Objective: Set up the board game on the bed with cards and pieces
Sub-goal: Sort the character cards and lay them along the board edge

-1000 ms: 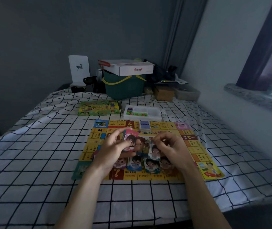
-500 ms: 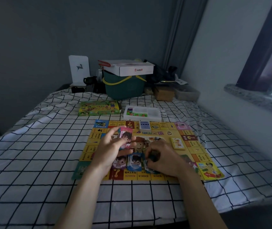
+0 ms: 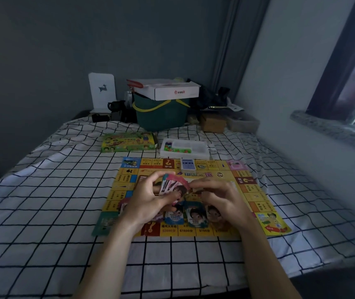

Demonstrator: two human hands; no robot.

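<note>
The yellow game board (image 3: 193,232) lies flat on the checked bedsheet. My left hand (image 3: 148,201) grips a small fanned stack of character cards (image 3: 172,186) just above the board's middle. My right hand (image 3: 221,199) reaches across and pinches the right edge of the stack's top pink card. Several character cards (image 3: 196,215) lie face up in a row on the near part of the board, partly hidden by my hands. A blue card deck (image 3: 187,164) rests on the board's far edge.
A white tray of coloured pieces (image 3: 200,150) and the green game box (image 3: 129,141) sit on the bed beyond the board. A green basket (image 3: 161,117) topped by a white carton, plus small boxes, stands at the headboard end. A wall and windowsill are at the right.
My right hand was down on the near row of cards half a second ago. It has risen back to the stack in my left hand and taken the top card's edge.
</note>
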